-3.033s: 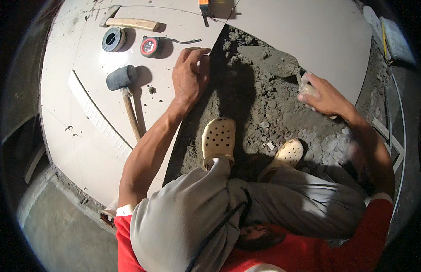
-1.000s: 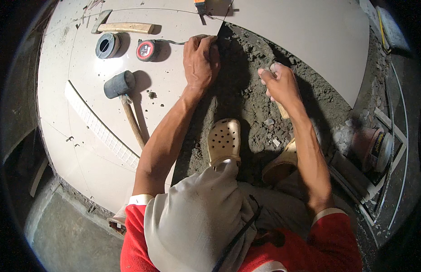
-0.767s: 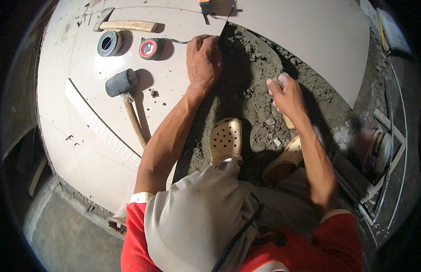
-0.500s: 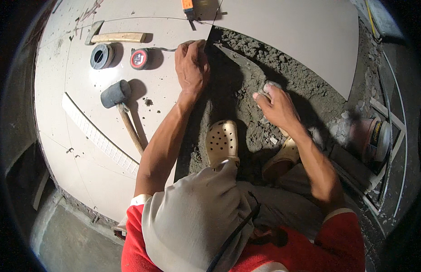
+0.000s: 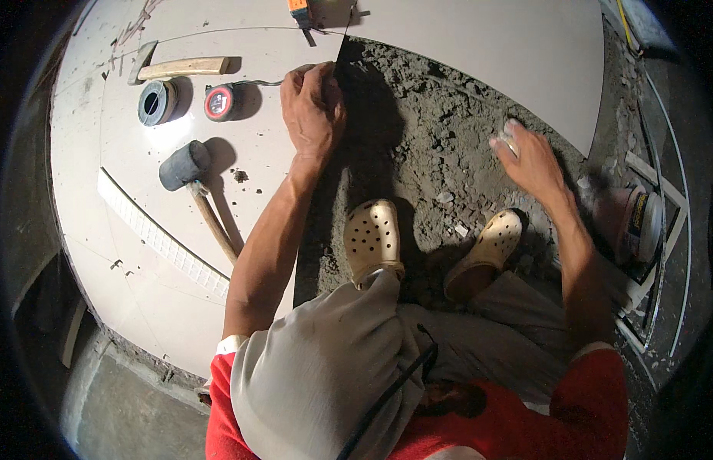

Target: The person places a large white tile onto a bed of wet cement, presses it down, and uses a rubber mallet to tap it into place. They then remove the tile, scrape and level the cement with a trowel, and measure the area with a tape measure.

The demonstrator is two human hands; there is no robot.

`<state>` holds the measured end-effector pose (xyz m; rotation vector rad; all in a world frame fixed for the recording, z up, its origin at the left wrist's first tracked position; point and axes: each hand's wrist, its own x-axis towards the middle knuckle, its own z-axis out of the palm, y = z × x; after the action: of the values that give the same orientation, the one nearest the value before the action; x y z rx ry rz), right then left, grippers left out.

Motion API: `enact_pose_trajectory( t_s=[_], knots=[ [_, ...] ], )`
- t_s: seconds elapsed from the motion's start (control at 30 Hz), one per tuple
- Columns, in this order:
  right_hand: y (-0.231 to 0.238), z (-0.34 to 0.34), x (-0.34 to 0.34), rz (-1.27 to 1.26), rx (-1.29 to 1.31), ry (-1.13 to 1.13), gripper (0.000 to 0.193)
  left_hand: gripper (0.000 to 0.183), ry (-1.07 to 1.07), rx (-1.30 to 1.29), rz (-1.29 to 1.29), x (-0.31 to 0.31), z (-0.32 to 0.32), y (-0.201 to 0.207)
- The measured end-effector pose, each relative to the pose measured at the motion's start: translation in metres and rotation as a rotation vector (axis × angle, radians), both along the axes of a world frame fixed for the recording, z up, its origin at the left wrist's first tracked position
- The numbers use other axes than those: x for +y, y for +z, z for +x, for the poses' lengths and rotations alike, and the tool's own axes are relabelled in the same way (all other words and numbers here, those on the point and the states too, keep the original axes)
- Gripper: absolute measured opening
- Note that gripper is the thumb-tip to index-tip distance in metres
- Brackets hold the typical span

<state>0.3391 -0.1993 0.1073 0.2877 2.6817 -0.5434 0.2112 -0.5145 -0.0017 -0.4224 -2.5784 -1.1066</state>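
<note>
The left hand [image 5: 314,107] lies flat, fingers together, on the edge of the pale laid tile [image 5: 180,192], where it meets the rough grey mortar bed [image 5: 425,146]. The right hand [image 5: 529,157] hovers over the mortar, seemingly closed on a small pale lump [image 5: 510,139]. A rubber mallet [image 5: 189,178] rests nearby.

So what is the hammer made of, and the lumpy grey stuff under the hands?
The mallet looks to have a dull black head, probably rubber, on a pale handle with wood-like grain. The grey bed looks like rough, crumbly mortar or a sand-cement mix: matte, clumpy, with loose pebbly bits. The left hand rests at its edge, beside the smooth, glossy tile.
</note>
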Motion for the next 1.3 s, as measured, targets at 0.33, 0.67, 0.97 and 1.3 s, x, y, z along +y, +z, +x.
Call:
enact_pose_trajectory(
  t_s=[0.33,0.67,0.97,1.3],
  knots=[
    [0.044,-0.028,0.025,-0.218,-0.305,-0.128,0.061,0.028,0.0,-0.017,-0.004,-0.002,0.001,0.0],
    [0.032,-0.013,0.005,0.157,-0.017,0.149,0.057,0.028,0.007,-0.014,0.039,-0.002,0.001,-0.002],
    [0.009,-0.013,-0.014,0.074,-0.047,-0.148,0.057,0.028,-0.007,0.004,0.007,-0.003,0.0,0.002],
    [0.02,0.025,-0.007,0.045,0.035,-0.113,0.051,0.032,-0.014,0.03,-0.01,-0.002,0.001,0.001]
  ],
)
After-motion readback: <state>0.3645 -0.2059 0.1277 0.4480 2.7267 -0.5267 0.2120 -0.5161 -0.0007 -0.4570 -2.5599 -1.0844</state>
